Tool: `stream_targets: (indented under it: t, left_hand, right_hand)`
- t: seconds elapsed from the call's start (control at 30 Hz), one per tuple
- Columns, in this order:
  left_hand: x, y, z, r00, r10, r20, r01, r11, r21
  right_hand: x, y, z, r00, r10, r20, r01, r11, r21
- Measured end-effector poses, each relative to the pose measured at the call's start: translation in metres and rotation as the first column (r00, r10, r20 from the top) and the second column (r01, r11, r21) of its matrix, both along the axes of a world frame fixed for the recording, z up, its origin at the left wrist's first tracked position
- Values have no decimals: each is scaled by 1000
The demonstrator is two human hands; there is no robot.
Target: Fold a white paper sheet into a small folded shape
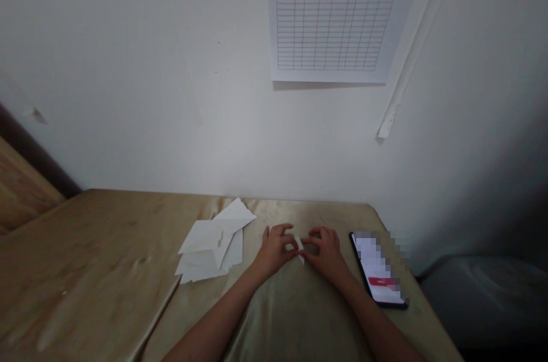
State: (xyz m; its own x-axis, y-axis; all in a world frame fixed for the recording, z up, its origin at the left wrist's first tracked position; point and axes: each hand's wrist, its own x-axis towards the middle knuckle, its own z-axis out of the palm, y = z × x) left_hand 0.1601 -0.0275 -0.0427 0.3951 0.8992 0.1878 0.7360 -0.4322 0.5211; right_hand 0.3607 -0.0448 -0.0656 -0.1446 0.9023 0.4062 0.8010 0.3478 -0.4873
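Observation:
Between my two hands is a small, narrow folded piece of white paper (299,242), standing slightly tilted just above the tabletop. My left hand (276,248) pinches it from the left with thumb and index finger, the other fingers curled loosely. From the right, my right hand (327,250) pinches the same paper, its thumb low near the bottom end. The fingertips hide part of the paper's folds. Left of my left hand lies a loose pile of white paper sheets (205,236), overlapping at different angles.
A phone (372,270) with its screen lit lies right of my right forearm, partly pixelated. The brownish covered table (107,248) meets a white wall (171,93) behind. A printed grid sheet (329,25) hangs on the wall. A dark rounded object (483,293) stands beyond the right edge.

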Motion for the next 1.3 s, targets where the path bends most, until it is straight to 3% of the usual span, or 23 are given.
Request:
stream_targets:
  t: [0.37,0.63,0.83,0.97,1.1,1.3]
  left_hand:
    - [0,8,-10,998,62,-17,-61,996,59]
    - [0,9,-5,997,58,54,-61,997,46]
    - [-1,9,-3,992,26,125,-41,993,114]
    - [-4,11,-5,986,57,159,-84,982,168]
    - [-6,12,-7,985,105,138,-133,967,216]
    - [-4,11,-7,986,150,80,-163,965,206]
  right_hand:
    - [1,2,-2,1000,21,-19,-22,1000,-11]
    - [1,4,-4,999,29,-24,-29,999,-32]
    - [0,5,-3,995,54,-83,-54,999,0]
    - [3,6,1,995,-7,-98,12,998,55]
    - [6,5,6,994,-88,-60,94,990,109]
    - [2,1,11,1000,-26,-10,26,999,46]
